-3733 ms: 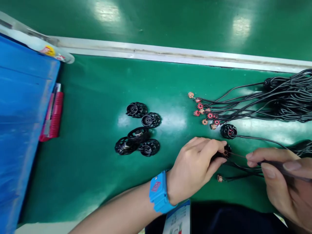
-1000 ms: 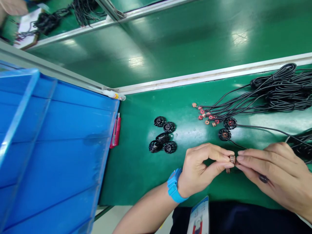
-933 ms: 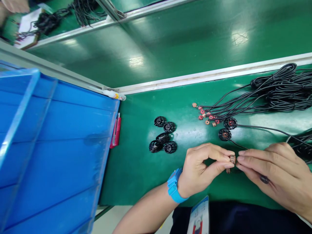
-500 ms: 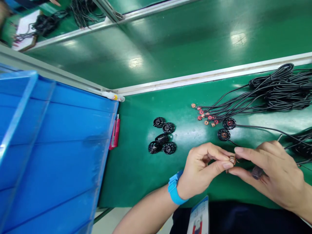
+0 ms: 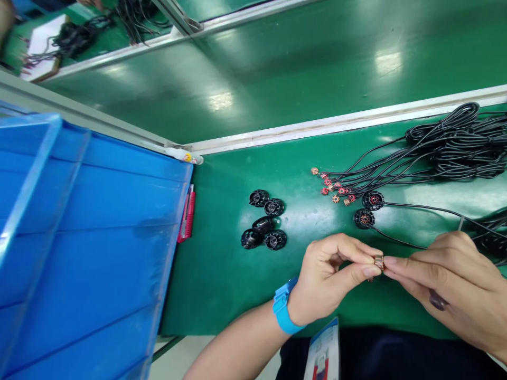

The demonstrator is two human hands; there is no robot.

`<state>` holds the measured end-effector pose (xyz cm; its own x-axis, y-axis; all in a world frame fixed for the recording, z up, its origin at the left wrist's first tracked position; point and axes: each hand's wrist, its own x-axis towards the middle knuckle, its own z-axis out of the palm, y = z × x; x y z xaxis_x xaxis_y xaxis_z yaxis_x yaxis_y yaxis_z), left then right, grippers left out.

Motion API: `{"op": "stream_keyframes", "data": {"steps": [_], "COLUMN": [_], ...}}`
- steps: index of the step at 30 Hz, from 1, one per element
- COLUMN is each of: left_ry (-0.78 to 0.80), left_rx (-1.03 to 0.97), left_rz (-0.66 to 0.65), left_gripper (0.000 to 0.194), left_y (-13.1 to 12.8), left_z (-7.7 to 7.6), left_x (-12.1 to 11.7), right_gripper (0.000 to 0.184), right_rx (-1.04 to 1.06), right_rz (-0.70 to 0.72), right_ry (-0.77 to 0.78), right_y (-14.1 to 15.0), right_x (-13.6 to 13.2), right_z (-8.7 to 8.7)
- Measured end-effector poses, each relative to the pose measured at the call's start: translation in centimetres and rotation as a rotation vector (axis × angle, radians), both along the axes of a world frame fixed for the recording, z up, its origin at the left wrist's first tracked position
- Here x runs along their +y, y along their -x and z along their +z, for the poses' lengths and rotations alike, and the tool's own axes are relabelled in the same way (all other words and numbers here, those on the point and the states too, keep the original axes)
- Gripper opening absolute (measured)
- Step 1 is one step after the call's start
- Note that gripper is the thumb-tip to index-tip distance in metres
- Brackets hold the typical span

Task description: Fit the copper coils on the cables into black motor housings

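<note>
My left hand [image 5: 330,274], with a blue wrist strap, pinches a small copper-coloured ribbed cylinder [image 5: 379,261] between thumb and forefinger. From the other side, my right hand [image 5: 455,285] presses its thumb and forefinger tips together against that piece. A slim tool with a dark rounded end [image 5: 438,300] is tucked in the same right hand; its kind is hidden by the fingers. Just beyond the hands lie two black ribbed wheel-shaped parts [image 5: 364,218], with cables running from them. Several small copper and red star-shaped cable ends [image 5: 335,198] lie farther off.
Several loose black round parts [image 5: 274,240] sit left of my hands. Bundled black cables [image 5: 451,153] cover the right back. A large blue bin [image 5: 99,237] stands at left, beside a red cutter knife [image 5: 187,216] and a white bottle [image 5: 184,155]. A green partition [image 5: 297,79] rises behind.
My right fingertips have closed together at the copper-coloured cylinder, and that hand has turned, shifting the tool's dark end right and down. My left hand stays nearly still.
</note>
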<state>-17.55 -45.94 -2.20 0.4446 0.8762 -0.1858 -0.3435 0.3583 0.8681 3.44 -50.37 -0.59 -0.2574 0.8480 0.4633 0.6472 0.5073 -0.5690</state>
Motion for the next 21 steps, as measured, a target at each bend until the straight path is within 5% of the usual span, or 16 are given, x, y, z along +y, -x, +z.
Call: {"op": "stream_keyframes", "data": {"steps": [8, 13, 17, 19, 21], "left_ry": [-0.103, -0.363, -0.713, -0.913, -1.045], "left_rx": [0.053, 0.259, 0.615, 0.937, 1.257], "left_rz": [0.001, 0.02, 0.11, 0.141, 0.191], "left_gripper": [0.016, 0.019, 0.018, 0.019, 0.024], "left_y": [0.0, 0.6, 2.5, 4.2, 6.1], "left_z": [-0.1, 0.0, 0.6, 1.0, 1.3], "left_x": [-0.2, 0.3, 2.1, 3.5, 4.9], "right_gripper": [0.026, 0.017, 0.013, 0.003, 0.012], "right_rx": [-0.056, 0.054, 0.446, 0.715, 0.868], "right_rz": [0.057, -0.018, -0.044, -0.068, -0.076], "right_ry": [-0.001, 0.095, 0.343, 0.409, 0.412], "right_y": [-0.4, -0.1, -1.5, -2.4, -3.1], "right_x": [0.1, 0.6, 0.9, 1.3, 2.1], "right_z": [-0.2, 0.4, 0.6, 0.5, 0.5]}}
